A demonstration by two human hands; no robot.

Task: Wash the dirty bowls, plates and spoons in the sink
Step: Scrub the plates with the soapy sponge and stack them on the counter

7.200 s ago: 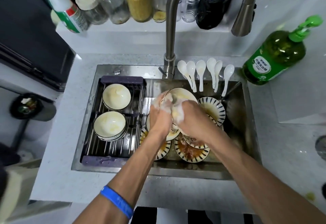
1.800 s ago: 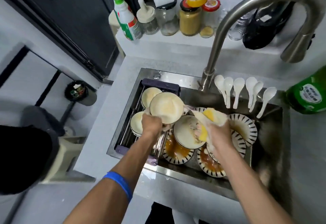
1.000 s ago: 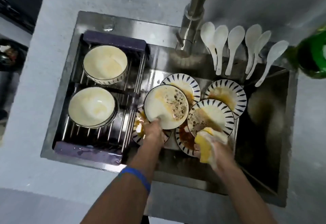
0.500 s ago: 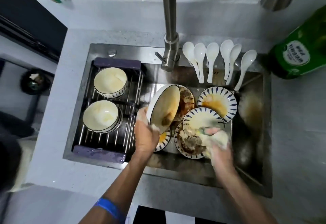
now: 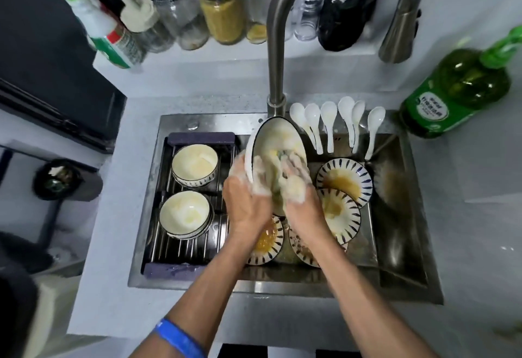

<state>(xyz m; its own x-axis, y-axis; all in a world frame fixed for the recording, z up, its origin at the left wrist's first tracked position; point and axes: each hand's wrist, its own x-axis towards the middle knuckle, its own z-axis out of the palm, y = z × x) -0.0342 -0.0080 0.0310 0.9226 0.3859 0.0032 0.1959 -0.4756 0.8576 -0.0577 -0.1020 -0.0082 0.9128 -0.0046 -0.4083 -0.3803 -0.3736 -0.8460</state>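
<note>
White foam coats both hands, which meet over the middle of the sink point(image 5: 406, 287). The left hand point(image 5: 248, 196) grips the lower left rim of a bowl point(image 5: 271, 143), thumb inside the rim and fingers curled behind it, holding the bowl tilted on edge so that its cream interior faces the camera. The right hand point(image 5: 296, 191) is closed around a soapy sponge point(image 5: 278, 156), of which only a yellow and green patch shows through the lather, and presses it against the inside of the bowl. A blue wristband point(image 5: 180, 339) circles the left forearm.

Below and to the right of the hands, four striped plates point(image 5: 343, 178) lie overlapping on the sink floor, stained with brown sauce. To the left, a drying rack point(image 5: 195, 247) spans the basin and carries two soaped bowls point(image 5: 185, 215), one behind the other; the nearer sits on a stack.

Behind the held bowl rises the steel faucet point(image 5: 275, 47). Six white spoons point(image 5: 329, 126) lean in a row on the rear rim, handles pointing into the basin. A green detergent bottle point(image 5: 457, 89) stands on the counter at right, and jars point(image 5: 223, 10) line the shelf behind.
</note>
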